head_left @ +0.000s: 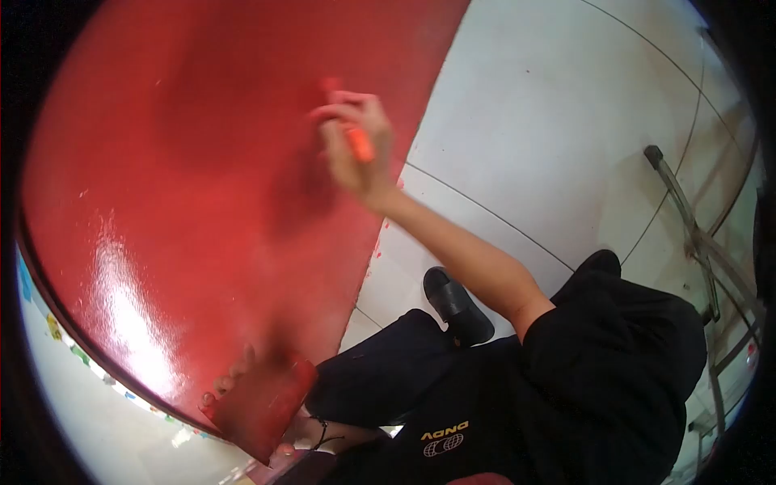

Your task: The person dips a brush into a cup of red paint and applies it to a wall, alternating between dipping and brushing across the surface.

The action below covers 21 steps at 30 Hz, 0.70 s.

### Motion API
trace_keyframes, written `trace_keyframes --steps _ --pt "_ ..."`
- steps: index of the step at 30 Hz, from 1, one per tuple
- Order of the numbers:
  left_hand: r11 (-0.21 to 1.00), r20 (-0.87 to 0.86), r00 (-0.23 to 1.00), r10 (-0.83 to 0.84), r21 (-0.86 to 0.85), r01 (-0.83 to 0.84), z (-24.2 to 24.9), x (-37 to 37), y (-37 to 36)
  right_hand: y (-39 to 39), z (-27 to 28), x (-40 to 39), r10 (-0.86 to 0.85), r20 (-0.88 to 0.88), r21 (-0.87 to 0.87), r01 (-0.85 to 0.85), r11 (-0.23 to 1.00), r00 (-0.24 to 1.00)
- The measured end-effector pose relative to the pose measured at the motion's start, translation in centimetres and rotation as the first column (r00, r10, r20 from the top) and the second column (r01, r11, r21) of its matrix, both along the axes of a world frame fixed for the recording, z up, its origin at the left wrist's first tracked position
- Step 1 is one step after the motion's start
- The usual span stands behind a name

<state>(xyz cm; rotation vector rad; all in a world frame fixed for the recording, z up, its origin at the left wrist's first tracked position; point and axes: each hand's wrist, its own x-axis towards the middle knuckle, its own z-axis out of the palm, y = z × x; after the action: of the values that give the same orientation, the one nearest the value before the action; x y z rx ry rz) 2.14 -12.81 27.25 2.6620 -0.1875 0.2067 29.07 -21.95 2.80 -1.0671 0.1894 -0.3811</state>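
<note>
My right hand (361, 153), blurred by motion, is closed around a tool with an orange handle (360, 145). The tool's far end is smeared against the red, so its kind is hard to make out. Red colours the fingertips. Beneath this hand spreads a large glossy red surface (218, 202), with the hand's shadow on it. At the lower left, my left hand (230, 384) grips a flat, red-coated rectangular piece (263, 404). Its fingers curl over one edge and the thumb rests near the lower corner. A dark band crosses the wrist.
Pale floor tiles (517, 129) border the red surface's straight right edge, with small red spots beside it. A metal-legged stand (687, 218) is at the right. One black shoe (457, 307) rests on the tiles. Coloured flecks line the curved left edge.
</note>
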Motion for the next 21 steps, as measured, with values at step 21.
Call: trace_keyframes --steps 21 --pt "0.736 0.34 0.94 -0.036 -0.627 0.255 -2.0 1.3 0.2 0.5 -21.9 -2.8 0.221 -0.288 0.321 -0.124 0.939 0.932"
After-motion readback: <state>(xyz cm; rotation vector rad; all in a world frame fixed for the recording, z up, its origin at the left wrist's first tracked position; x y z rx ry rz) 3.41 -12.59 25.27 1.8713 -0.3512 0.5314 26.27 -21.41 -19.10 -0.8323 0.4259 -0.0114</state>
